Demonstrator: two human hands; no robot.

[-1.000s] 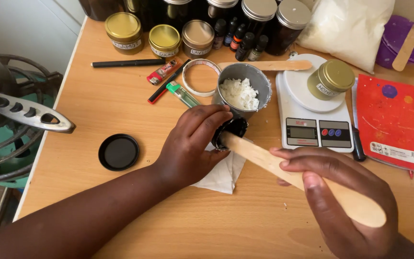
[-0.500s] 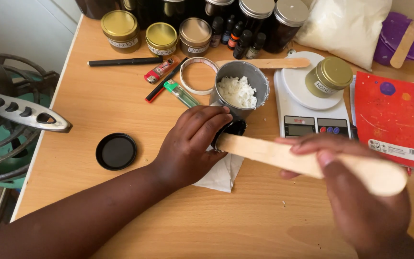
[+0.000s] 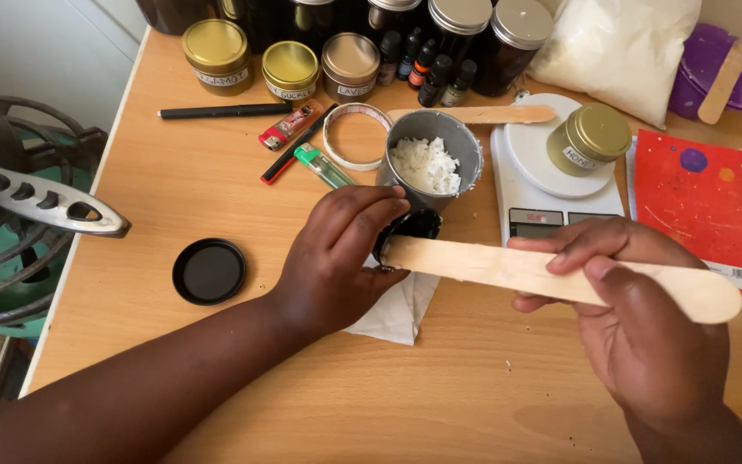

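My left hand (image 3: 341, 253) grips a small black jar (image 3: 411, 227), tilted on its side over a white paper napkin (image 3: 397, 311). A long flat wooden stick (image 3: 508, 266) is held in my right hand (image 3: 637, 318), and its far tip sits at the jar's mouth. Just behind the jar stands a grey metal cup (image 3: 431, 155) with white flakes inside. The jar's black lid (image 3: 209, 271) lies flat on the table to the left.
A white kitchen scale (image 3: 551, 193) carries a gold-lidded jar (image 3: 590, 139). A red booklet (image 3: 702, 206) lies right of it. Gold-lidded tins, dark bottles, two lighters, a pen, a tape roll, another wooden stick and a white bag fill the back. A stove with a pan handle (image 3: 40, 199) stands left.
My right hand has swung the stick's outer end up and to the right, so the stick lies nearly level. The tip stays at the jar mouth. My left hand holds still.
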